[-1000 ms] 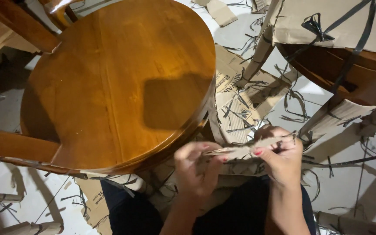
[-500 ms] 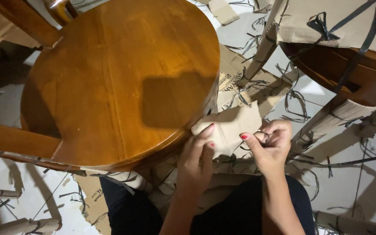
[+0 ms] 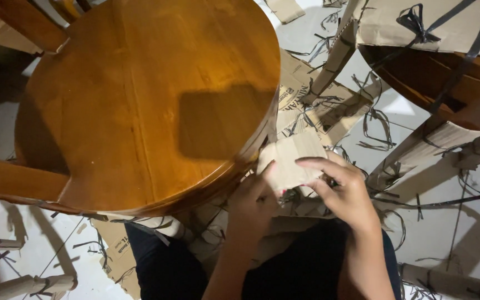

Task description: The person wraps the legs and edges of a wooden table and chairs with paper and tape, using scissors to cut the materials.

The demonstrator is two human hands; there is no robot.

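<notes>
A small pale-brown piece of corrugated cardboard (image 3: 291, 158) sits at the near right edge of the round glossy honey-brown wooden seat (image 3: 140, 100), its left side pressed against the seat's rim; the piece is roughly rectangular, creased across its middle, with a ragged lower border and a plain unprinted face turned upward; the left hand (image 3: 254, 205) comes up from below, its fingers closed on the cardboard's lower left part, thumb tip against the face; the right hand (image 3: 345, 191) lies over the right side of the piece, fingers curled and half closed with the forefinger stretched leftward across its lower edge, gripping it; red polish shows on a nail beneath the cardboard; both forearms rise from a lap in dark clothing (image 3: 301, 266) at the bottom of the view; behind the cardboard, flattened printed brown cardboard sheets (image 3: 306, 111) and loose black plastic strapping (image 3: 376, 125) litter the white tiled floor (image 3: 434, 239); at the upper right corner a second dark wooden piece of furniture (image 3: 418, 83) stands partly wrapped in cardboard and black straps; a cardboard-wrapped leg (image 3: 429, 147) slants down from it.
</notes>
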